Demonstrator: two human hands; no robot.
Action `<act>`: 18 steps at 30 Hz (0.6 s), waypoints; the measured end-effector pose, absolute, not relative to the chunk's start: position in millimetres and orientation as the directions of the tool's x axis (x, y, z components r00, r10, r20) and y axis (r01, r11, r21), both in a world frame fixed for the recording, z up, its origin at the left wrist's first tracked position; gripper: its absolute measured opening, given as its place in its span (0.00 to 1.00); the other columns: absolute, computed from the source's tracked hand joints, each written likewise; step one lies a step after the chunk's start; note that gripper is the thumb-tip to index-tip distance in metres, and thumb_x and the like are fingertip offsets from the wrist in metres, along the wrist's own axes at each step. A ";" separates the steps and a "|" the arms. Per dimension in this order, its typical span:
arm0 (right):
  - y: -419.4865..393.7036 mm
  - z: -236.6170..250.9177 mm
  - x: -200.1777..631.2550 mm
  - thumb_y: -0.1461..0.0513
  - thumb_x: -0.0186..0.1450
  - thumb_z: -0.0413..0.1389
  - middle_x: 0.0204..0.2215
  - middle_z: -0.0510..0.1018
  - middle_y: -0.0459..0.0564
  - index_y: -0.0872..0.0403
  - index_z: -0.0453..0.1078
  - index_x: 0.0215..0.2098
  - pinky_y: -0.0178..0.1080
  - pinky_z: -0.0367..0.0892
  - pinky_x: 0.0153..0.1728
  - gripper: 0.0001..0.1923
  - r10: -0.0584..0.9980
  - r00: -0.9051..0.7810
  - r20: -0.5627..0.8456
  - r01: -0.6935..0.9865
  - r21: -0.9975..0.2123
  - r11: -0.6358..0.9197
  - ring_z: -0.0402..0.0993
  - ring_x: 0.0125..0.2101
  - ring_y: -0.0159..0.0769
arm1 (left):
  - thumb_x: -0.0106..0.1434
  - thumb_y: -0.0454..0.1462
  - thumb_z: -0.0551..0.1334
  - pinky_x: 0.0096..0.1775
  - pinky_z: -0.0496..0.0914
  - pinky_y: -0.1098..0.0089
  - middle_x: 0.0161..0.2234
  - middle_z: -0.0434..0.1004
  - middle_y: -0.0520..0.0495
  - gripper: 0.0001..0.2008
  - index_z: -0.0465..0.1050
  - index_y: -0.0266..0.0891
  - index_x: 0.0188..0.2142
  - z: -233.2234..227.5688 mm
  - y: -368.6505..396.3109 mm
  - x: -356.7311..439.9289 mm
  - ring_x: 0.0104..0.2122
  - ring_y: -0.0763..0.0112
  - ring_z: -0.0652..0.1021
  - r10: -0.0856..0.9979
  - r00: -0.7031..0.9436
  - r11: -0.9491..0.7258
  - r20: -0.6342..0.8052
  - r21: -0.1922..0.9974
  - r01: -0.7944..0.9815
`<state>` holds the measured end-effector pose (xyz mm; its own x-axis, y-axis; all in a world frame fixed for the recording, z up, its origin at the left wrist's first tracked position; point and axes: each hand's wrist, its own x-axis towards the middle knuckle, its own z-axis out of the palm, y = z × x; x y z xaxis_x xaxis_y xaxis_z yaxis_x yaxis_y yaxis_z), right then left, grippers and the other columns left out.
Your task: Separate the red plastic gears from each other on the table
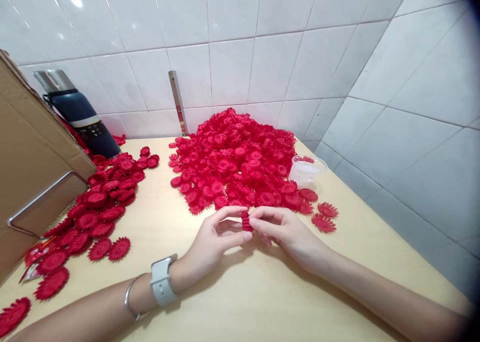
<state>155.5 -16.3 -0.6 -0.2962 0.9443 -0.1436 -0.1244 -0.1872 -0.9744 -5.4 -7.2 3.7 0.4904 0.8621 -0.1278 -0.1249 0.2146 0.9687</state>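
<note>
Both hands meet over the pale wooden table (232, 292), pinching one small red toothed plastic piece (246, 221) between their fingertips. My left hand (215, 239) grips it from the left; a white watch and a thin bangle sit on that wrist. My right hand (283, 231) grips it from the right. Just behind the hands lies a large heap of the same red toothed discs (236, 157), reaching back to the tiled wall.
A second, flatter spread of red discs (93, 212) runs along the left side. A cardboard box (33, 167) leans at far left, a dark flask (80, 114) behind it. A clear plastic cup (306, 169) lies right of the heap. Tiled walls close the back and right.
</note>
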 end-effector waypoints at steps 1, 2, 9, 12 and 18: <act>-16.0 -0.5 156.2 0.60 0.55 0.57 0.19 0.67 0.42 0.58 0.68 0.23 0.29 0.51 0.21 0.08 0.944 -0.303 -0.133 -0.119 -0.977 -0.176 0.57 0.19 0.23 | 0.51 0.31 0.64 0.38 0.68 0.66 0.36 0.75 0.47 0.17 0.67 0.40 0.41 3.8 -7.1 -5.4 0.38 0.67 0.74 0.861 0.492 0.214 -0.127 0.969 -0.126; -15.9 -0.3 156.9 0.60 0.55 0.57 0.19 0.67 0.42 0.58 0.68 0.23 0.29 0.52 0.21 0.08 0.943 -0.308 -0.125 -0.111 -0.980 -0.167 0.57 0.19 0.23 | 0.51 0.31 0.64 0.38 0.68 0.66 0.36 0.75 0.47 0.17 0.67 0.40 0.41 3.8 -7.0 -5.3 0.38 0.67 0.74 0.862 0.492 0.214 -0.126 0.969 -0.126; -14.4 0.5 159.4 0.60 0.56 0.56 0.19 0.67 0.42 0.58 0.67 0.23 0.30 0.53 0.21 0.09 0.940 -0.326 -0.099 -0.005 -0.994 -0.107 0.58 0.19 0.24 | 0.51 0.30 0.63 0.38 0.69 0.66 0.34 0.75 0.47 0.17 0.67 0.39 0.41 2.8 -7.9 -5.7 0.35 0.68 0.75 0.854 0.510 0.176 -0.099 0.979 -0.106; -14.6 -0.5 158.6 0.60 0.56 0.56 0.18 0.67 0.42 0.58 0.64 0.22 0.30 0.53 0.20 0.09 0.952 -0.298 -0.074 0.018 -0.997 -0.072 0.59 0.19 0.25 | 0.51 0.30 0.64 0.39 0.69 0.65 0.34 0.74 0.48 0.18 0.64 0.39 0.41 2.6 -8.7 -5.6 0.36 0.68 0.75 0.866 0.491 0.178 -0.098 0.977 -0.119; -17.2 -2.3 157.4 0.61 0.56 0.55 0.19 0.65 0.41 0.57 0.63 0.23 0.29 0.52 0.19 0.08 0.945 -0.325 -0.046 0.031 -0.999 -0.038 0.58 0.19 0.24 | 0.51 0.32 0.64 0.38 0.68 0.69 0.40 0.67 0.48 0.07 0.65 0.36 0.24 2.4 -7.6 -5.9 0.37 0.70 0.73 0.889 0.454 0.107 -0.057 0.991 -0.084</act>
